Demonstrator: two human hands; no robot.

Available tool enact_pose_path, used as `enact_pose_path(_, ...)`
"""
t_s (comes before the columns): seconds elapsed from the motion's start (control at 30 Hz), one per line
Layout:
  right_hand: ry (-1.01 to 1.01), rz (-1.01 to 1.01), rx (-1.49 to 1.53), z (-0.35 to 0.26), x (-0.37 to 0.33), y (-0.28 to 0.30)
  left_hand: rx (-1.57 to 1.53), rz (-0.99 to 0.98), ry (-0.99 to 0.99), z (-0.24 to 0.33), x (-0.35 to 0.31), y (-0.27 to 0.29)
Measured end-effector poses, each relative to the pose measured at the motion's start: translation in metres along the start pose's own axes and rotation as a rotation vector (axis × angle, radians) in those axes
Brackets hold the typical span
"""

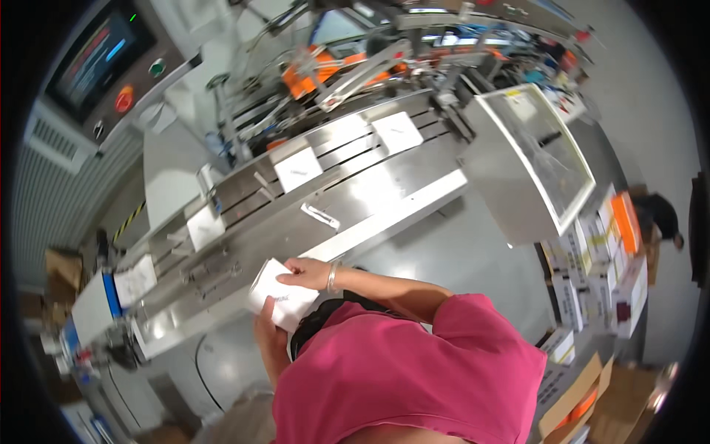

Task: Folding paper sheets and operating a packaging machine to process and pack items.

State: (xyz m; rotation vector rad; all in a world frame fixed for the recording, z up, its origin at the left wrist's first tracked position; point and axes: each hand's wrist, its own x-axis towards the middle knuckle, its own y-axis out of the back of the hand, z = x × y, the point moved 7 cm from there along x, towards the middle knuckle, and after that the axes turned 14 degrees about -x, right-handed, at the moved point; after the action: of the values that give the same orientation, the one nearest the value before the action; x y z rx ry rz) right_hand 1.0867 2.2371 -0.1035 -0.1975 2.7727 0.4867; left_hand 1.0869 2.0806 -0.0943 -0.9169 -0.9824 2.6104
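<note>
In front of my body I hold a white, square-cornered stack of leaflets (292, 302) with small dark print on its top face. My left hand (273, 323) grips its near left side, fingers partly hidden beneath. From the right, my right hand (308, 274) closes on its far edge, the thumb lying on top; a pale bracelet rings that wrist. The stack is just off the near rail (384, 226) of a metal conveyor. Similar white pieces lie along the conveyor: one (205, 226) at the left, one (297, 170) in the middle and another (398, 132) farther right.
A small white-and-metal bar (320, 216) lies on the steel ledge. Machine arms with orange parts (314, 70) stand behind the conveyor. A control panel (103, 63) is at the far left. To the right are a clear-lidded guard (536, 148), stacked boxes (603, 274) and an open carton (584, 399).
</note>
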Motion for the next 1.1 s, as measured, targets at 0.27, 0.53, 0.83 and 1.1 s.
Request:
enact_pose_path(0.27,0.083,0.396,-0.075,-0.025,0.002,0.048,0.222,-0.26,-0.012,0.011,0.028,-0.05)
enact_pose_path(0.53,0.093,0.256,-0.096,-0.018,0.003,0.047,0.323,-0.191,-0.138,0.023,0.039,-0.052)
enact_pose_path(0.83,0.061,0.297,-0.039,-0.021,0.006,0.036,0.188,-0.177,-0.03,0.037,0.039,-0.065)
enact_pose_path(1.1,-0.013,0.328,0.168,0.007,-0.011,-0.009,0.22,-0.082,0.085,0.02,0.042,-0.007)
